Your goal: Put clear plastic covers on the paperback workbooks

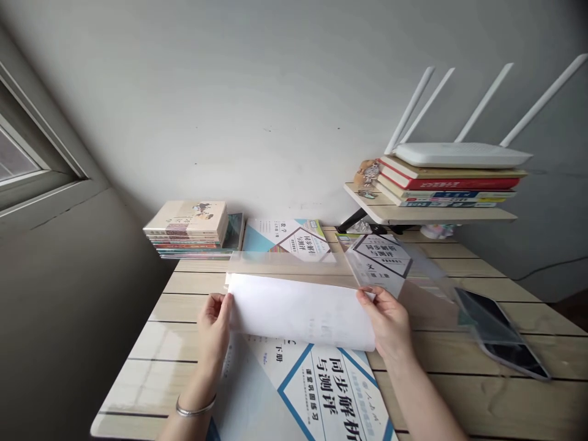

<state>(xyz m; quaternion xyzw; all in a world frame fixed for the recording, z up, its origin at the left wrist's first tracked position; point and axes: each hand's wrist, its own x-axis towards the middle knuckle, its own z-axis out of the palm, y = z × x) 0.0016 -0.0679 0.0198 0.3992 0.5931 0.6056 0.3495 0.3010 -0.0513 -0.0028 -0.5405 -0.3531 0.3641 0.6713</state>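
Observation:
My left hand (214, 327) and my right hand (386, 321) pinch opposite ends of a white paper sheet (298, 312), which curves slightly between them. Below it lies a blue-and-white workbook (312, 392) with large Chinese title characters, partly under the sheet. A clear plastic film (285, 263) stretches behind the paper toward the far side of the table. Another workbook cover (381, 263) shows at its right part, seen through the plastic. A silver bangle (196, 407) circles my left wrist.
A black tablet (500, 334) lies under the film's right end on the plank-patterned table (496, 392). A book stack (186, 229) and a workbook (287, 239) stand at the back. A white router (459, 154) sits on books on a small raised shelf (432, 214).

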